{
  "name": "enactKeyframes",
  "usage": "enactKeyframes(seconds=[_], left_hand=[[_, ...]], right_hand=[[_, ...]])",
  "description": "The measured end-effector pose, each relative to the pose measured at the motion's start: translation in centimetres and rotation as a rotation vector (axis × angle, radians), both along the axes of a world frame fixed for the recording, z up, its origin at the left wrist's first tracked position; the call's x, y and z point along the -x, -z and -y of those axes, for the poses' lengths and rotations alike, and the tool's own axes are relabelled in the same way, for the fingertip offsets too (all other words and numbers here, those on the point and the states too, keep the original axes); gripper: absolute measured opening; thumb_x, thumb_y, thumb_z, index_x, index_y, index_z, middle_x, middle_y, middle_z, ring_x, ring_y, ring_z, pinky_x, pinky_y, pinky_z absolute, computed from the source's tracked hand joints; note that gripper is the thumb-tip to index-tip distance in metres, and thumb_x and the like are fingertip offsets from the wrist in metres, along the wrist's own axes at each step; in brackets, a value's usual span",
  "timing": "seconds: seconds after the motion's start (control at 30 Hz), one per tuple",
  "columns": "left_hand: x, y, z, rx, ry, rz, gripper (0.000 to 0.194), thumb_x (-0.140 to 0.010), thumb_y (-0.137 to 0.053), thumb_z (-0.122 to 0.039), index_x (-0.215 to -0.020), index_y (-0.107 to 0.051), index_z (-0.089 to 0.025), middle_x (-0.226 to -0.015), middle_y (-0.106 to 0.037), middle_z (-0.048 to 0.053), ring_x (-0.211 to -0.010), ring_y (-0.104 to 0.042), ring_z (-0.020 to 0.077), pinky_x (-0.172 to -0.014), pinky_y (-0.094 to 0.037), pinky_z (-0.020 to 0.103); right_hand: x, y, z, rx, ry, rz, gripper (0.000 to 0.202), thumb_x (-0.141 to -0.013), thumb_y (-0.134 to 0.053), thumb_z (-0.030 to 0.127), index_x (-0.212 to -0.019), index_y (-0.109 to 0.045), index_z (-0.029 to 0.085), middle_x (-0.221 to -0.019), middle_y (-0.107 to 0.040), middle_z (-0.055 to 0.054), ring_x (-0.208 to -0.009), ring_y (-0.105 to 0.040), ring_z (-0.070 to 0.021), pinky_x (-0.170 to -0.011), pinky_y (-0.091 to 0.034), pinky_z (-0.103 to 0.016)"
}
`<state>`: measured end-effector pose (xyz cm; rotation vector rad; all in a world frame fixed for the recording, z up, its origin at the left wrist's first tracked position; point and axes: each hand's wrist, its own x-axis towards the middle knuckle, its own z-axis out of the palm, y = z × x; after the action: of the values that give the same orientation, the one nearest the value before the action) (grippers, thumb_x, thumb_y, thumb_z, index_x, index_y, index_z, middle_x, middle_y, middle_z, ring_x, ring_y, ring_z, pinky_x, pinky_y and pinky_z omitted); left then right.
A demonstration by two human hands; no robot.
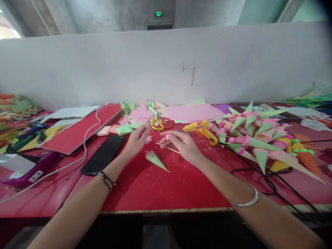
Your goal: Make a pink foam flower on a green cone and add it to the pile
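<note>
Work at center of frame. Right hand (pixel 185 147): thumb and fingers apparently pinching a small pink lump (pixel 168 137). Left hand (pixel 137 141): fingers loosely curled; grasp cannot be told. Green-and-pink cone (pixel 157 161): lying below, between the hands. Step, as judged: handling the lump; next move calls for a light pinch.

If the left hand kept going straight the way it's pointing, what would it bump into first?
The left hand would probably meet the scissors' yellow handle first, but it might be high enough to pass over.
</note>
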<state>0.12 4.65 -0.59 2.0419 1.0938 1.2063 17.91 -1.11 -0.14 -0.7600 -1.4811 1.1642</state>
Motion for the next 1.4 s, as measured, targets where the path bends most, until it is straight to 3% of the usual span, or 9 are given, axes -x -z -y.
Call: enactKeyframes(seconds=[0.13,0.27,0.43,0.6,0.77,0.93,1.1,1.27,1.4], left_hand=[[0.03,0.11,-0.08,0.001,0.001,-0.008,0.016,-0.082,-0.039,-0.028,-0.081,-0.051,-0.016,-0.055,-0.038,-0.005,-0.051,-0.036,0.009,-0.049,-0.029,0.02],[0.03,0.01,-0.01,0.001,0.005,-0.005,0.017,-0.081,-0.039,-0.028,-0.08,-0.051,-0.016,-0.054,-0.037,-0.005,-0.051,-0.035,0.0089,-0.049,-0.029,0.02],[0.04,-0.05,0.03,0.004,0.008,-0.005,0.016,-0.081,-0.039,-0.028,-0.08,-0.051,-0.016,-0.053,-0.035,-0.006,-0.049,-0.032,0.0083,-0.048,-0.028,0.02],[0.07,0.17,-0.1,0.019,0.036,0.027,0.017,-0.082,-0.038,-0.028,-0.081,-0.05,-0.016,-0.052,-0.033,-0.006,-0.048,-0.031,0.0079,-0.047,-0.027,0.02],[0.16,0.29,-0.19,0.023,0.034,0.026,0.016,-0.082,-0.038,-0.027,-0.081,-0.05,-0.017,-0.052,-0.033,-0.006,-0.047,-0.03,0.0078,-0.046,-0.027,0.02],[0.22,0.43,-0.31,0.013,0.041,0.04,0.016,-0.082,-0.037,-0.026,-0.083,-0.051,-0.017,-0.053,-0.035,-0.005,-0.047,-0.032,0.0081,-0.046,-0.027,0.02],[0.24,0.52,-0.39,0.021,0.049,0.048,0.017,-0.082,-0.037,-0.026,-0.083,-0.051,-0.017,-0.053,-0.034,-0.006,-0.046,-0.031,0.0078,-0.047,-0.027,0.02],[0.2,0.31,-0.21,0.02,0.036,0.036,0.016,-0.081,-0.038,-0.026,-0.081,-0.051,-0.017,-0.053,-0.033,-0.006,-0.047,-0.03,0.0079,-0.047,-0.027,0.02],[0.17,0.23,-0.14,0.022,0.032,0.027,0.016,-0.081,-0.038,-0.026,-0.081,-0.051,-0.017,-0.052,-0.033,-0.006,-0.047,-0.03,0.008,-0.047,-0.027,0.02]], right_hand=[[-0.16,0.03,-0.08,-0.032,0.055,0.075,0.018,-0.074,-0.058,0.033,-0.067,-0.059,0.017,-0.053,-0.056,0.003,-0.046,-0.052,-0.0077,-0.047,-0.044,-0.022],[-0.21,0.17,-0.32,-0.006,0.094,-0.03,0.015,-0.073,-0.059,0.029,-0.086,-0.062,0.021,-0.079,-0.063,0.0,-0.068,-0.06,-0.01,-0.067,-0.048,-0.026],[-0.3,0.39,-0.39,0.024,0.025,-0.037,0.015,-0.076,-0.055,0.033,-0.075,-0.06,0.018,-0.06,-0.058,0.003,-0.053,-0.055,-0.0084,-0.056,-0.046,-0.024],[-0.26,0.51,-0.68,-0.006,0.089,-0.093,0.015,-0.075,-0.057,0.029,-0.088,-0.059,0.022,-0.085,-0.062,0.001,-0.064,-0.056,-0.0075,-0.064,-0.046,-0.024],[-0.31,0.5,-0.9,0.046,0.106,-0.122,0.013,-0.075,-0.057,0.032,-0.076,-0.059,0.019,-0.06,-0.058,0.003,-0.05,-0.051,-0.007,-0.051,-0.043,-0.021],[-0.29,0.47,-0.81,0.058,0.089,-0.187,0.015,-0.072,-0.06,0.032,-0.08,-0.057,0.02,-0.076,-0.064,0.001,-0.063,-0.058,-0.0085,-0.064,-0.047,-0.024],[-0.44,0.52,-0.88,0.131,0.029,-0.239,0.019,-0.073,-0.059,0.036,-0.07,-0.061,0.018,-0.057,-0.06,0.002,-0.049,-0.054,-0.0078,-0.052,-0.046,-0.022],[-0.4,0.17,-0.77,0.156,0.017,-0.327,0.019,-0.066,-0.067,0.029,-0.083,-0.062,0.022,-0.081,-0.066,0.0,-0.074,-0.061,-0.0103,-0.07,-0.049,-0.024],[-0.53,0.19,-0.75,0.203,0.026,-0.265,0.023,-0.072,-0.059,0.042,-0.072,-0.061,0.019,-0.052,-0.058,0.003,-0.044,-0.052,-0.0073,-0.049,-0.046,-0.022]])
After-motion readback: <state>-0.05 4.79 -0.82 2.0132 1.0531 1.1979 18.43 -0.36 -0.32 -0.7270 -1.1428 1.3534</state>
